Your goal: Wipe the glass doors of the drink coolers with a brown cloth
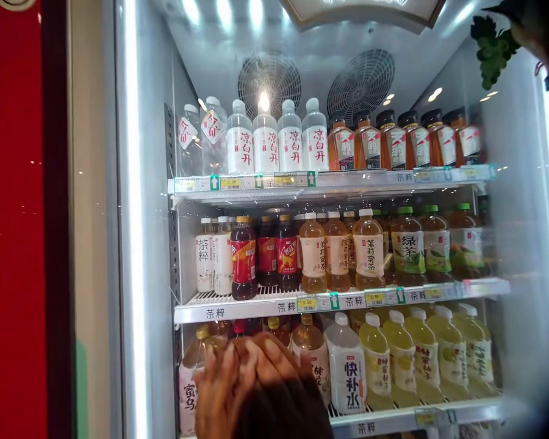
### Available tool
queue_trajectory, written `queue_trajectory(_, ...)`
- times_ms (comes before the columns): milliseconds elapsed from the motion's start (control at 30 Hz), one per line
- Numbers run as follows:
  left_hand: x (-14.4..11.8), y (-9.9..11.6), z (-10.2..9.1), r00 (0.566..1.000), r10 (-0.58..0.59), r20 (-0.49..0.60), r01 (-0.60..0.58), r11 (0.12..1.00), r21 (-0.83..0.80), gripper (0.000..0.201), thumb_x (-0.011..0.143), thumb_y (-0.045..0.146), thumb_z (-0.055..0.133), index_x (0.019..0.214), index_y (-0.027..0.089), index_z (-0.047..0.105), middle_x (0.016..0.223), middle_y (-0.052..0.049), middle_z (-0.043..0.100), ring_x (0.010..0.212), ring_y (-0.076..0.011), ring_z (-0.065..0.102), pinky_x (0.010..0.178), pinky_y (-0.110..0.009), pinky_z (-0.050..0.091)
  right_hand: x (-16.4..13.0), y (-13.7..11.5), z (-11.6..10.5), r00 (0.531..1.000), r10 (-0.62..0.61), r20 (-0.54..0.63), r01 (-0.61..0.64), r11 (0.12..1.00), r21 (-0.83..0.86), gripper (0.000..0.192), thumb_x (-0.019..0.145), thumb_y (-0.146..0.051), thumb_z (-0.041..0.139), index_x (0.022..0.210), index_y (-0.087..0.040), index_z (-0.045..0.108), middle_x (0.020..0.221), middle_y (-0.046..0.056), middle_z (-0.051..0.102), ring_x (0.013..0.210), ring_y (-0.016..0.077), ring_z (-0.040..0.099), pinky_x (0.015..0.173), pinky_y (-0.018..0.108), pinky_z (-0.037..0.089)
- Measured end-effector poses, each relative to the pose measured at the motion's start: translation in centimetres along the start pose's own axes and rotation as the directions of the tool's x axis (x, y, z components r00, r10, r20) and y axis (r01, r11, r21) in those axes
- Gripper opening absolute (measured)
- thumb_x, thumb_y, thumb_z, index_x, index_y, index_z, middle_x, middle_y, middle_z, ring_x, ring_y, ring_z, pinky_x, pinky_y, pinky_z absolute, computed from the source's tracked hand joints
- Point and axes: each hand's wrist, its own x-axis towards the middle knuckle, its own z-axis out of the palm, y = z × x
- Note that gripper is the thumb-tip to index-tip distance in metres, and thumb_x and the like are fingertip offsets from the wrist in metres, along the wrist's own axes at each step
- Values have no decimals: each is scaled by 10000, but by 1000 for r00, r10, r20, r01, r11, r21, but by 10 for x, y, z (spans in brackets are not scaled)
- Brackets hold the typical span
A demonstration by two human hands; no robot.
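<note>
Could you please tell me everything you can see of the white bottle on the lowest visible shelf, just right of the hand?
The white bottle stands upright at the front edge of the lowest visible shelf, inside the lit cooler. It looks like translucent plastic with a white cap, ribbed shoulders and a white label bearing large dark blue characters. An amber bottle stands close on its left, a yellow drink bottle close on its right. The hand is near but not touching it.

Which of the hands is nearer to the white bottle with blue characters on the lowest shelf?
Right, probably. The right hand reaches among amber bottles just left of the white bottle. The left hand is out of view.
</note>
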Motion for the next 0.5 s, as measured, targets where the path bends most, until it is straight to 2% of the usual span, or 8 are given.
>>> queue_trajectory(33, 24, -5, -3, 1000, -14, -15, 14, 1000, -4, 750, 986, 414, 604, 1652, 406, 259, 1717, 25, 322, 1626, -310, 197, 1359, -554, 192, 28, 7, 4, 994, -84, 64, 83, 996, 8, 347, 1023, -178, 447, 1160, -275, 751, 1399, -34, 706, 1522, 165, 456, 1370, 418, 207)
queue_trajectory(67, 51, -7, -5, 1000, -15, -21, 14, 1000, -20, 683, 1025, 423, 513, 1657, 391, 254, 1732, 25, 286, 1629, -303, 194, 1361, -563, 154, 58, 17, 4, 992, -117, 48, 116, 993, 7, 366, 1003, -150, 460, 1210, -284, 730, 1439, -47, 678, 1555, 165, 402, 1380, 437, 152)
queue_trajectory(133, 107, -4, -10, 999, 34, 8, -33, 996, -85, 638, 1066, 464, 368, 1673, 330, 225, 1748, 4, 245, 1634, -282, 186, 1360, -548, 147, 113, 44, -2, 958, -205, 200, 193, 978, 77, 445, 1005, -191, 411, 1389, -205, 635, 1568, -12, 565, 1593, 190, 329, 1388, 448, 83)
queue_trajectory(233, 162, 8, -15, 983, 161, 83, -146, 976, -160, 656, 1084, 481, 293, 1689, 272, 146, 1747, -39, 252, 1635, -262, 181, 1339, -525, 238, 163, 79, -23, 933, -187, 306, 181, 982, 46, 586, 963, -197, 440, 1546, -143, 461, 1643, 45, 468, 1594, 198, 319, 1388, 471, 93)
queue_trajectory(300, 167, 13, -16, 965, 225, 132, -204, 967, -155, 681, 1083, 490, 292, 1692, 233, 128, 1744, -74, 254, 1633, -267, 188, 1334, -516, 253, 166, 89, -34, 937, -162, 311, 159, 987, 36, 618, 933, -201, 460, 1546, -121, 446, 1644, 79, 462, 1595, 222, 310, 1375, 512, 160)
queue_trajectory(367, 159, 12, -14, 949, 278, 147, -261, 957, -125, 714, 1078, 517, 286, 1688, 175, 145, 1738, -122, 252, 1630, -282, 195, 1342, -507, 224, 159, 87, -34, 933, -191, 304, 183, 982, 57, 609, 934, -199, 432, 1529, -66, 453, 1630, 125, 468, 1597, 252, 298, 1343, 510, 259)
queue_trajectory(433, 159, 5, -10, 953, 281, 111, -272, 958, -95, 737, 1076, 535, 269, 1685, 139, 145, 1742, -145, 228, 1636, -283, 167, 1352, -489, 178, 159, 81, -21, 920, -257, 295, 246, 966, 76, 601, 959, -203, 401, 1531, -25, 442, 1612, 154, 480, 1589, 271, 300, 1318, 490, 313)
queue_trajectory(500, 181, -5, -6, 972, 228, 50, -223, 971, -88, 727, 1081, 529, 275, 1690, 165, 116, 1755, -124, 196, 1645, -265, 115, 1356, -482, 145, 182, 77, 2, 909, -307, 280, 300, 951, 71, 579, 987, -225, 405, 1534, -41, 457, 1599, 150, 497, 1570, 269, 326, 1327, 479, 302)
